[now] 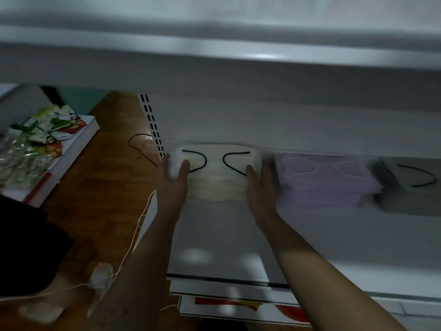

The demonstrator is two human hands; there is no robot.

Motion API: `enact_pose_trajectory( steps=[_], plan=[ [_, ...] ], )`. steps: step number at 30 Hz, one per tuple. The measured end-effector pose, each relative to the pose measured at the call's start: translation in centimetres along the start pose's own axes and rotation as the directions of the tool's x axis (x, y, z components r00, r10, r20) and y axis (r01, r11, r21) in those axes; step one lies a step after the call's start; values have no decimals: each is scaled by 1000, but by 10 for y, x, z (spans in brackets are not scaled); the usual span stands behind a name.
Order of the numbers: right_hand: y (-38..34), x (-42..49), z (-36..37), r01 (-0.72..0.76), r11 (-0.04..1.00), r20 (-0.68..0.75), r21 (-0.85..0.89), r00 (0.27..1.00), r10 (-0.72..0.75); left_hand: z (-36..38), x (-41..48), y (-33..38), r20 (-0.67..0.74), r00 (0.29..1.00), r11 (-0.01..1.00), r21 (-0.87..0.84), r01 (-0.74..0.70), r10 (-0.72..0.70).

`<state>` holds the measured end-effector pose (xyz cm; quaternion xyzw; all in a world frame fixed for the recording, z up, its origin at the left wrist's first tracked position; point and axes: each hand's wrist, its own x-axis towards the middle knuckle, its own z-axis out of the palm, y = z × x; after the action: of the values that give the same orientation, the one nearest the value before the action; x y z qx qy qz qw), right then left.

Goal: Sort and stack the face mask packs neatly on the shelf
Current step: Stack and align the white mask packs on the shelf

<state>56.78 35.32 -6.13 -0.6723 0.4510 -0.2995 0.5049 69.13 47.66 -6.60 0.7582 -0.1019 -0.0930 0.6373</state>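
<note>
A stack of cream face mask packs [216, 177] with black ear loops lies at the back left of the grey shelf [334, 237]. My left hand [173, 177] presses against the stack's left side, thumb on top. My right hand [261, 182] presses against its right side, thumb on top too. The fingers look straight, though both hands are blurred. Right of the cream stack lies a stack of lilac mask packs [324, 180]. Further right a grey pack [412, 187] with a black ear loop reaches the frame's edge.
An upper shelf [238, 46] overhangs close above. A slotted upright [154, 125] marks the shelf's left end. On the wooden floor [102, 177] lie a loose black loop [140, 145] and a white cord. A low display [35, 144] with green snack packets stands at far left.
</note>
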Motion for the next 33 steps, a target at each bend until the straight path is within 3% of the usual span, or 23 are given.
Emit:
enact_pose_trajectory(
  steps=[6,11,14,17,19,23,29,33],
  plan=[
    [-10,9,2,-76,997,50,-11,996,77,6,9,3,-48,999,989,150,6,1],
    [-16,5,0,-53,997,6,-56,999,53,3,11,9,-49,999,988,151,23,-16],
    [-11,1,0,89,980,-17,-178,996,-93,0,7,11,39,999,995,96,12,-16],
    [-2,-12,-2,295,837,107,-460,955,-278,-9,5,7,154,988,997,62,-44,34],
    [4,-13,-3,347,770,137,-535,935,-326,-19,5,-3,238,965,993,9,-114,109],
    [7,-7,-4,354,742,133,-569,930,-342,-37,8,-18,342,925,986,-16,-167,162],
    [4,-7,-4,337,767,150,-545,940,-306,-36,22,-19,290,933,959,125,-256,212],
    [13,-13,-7,348,813,115,-467,936,-334,-34,19,-19,298,928,962,86,-258,222]
  ],
)
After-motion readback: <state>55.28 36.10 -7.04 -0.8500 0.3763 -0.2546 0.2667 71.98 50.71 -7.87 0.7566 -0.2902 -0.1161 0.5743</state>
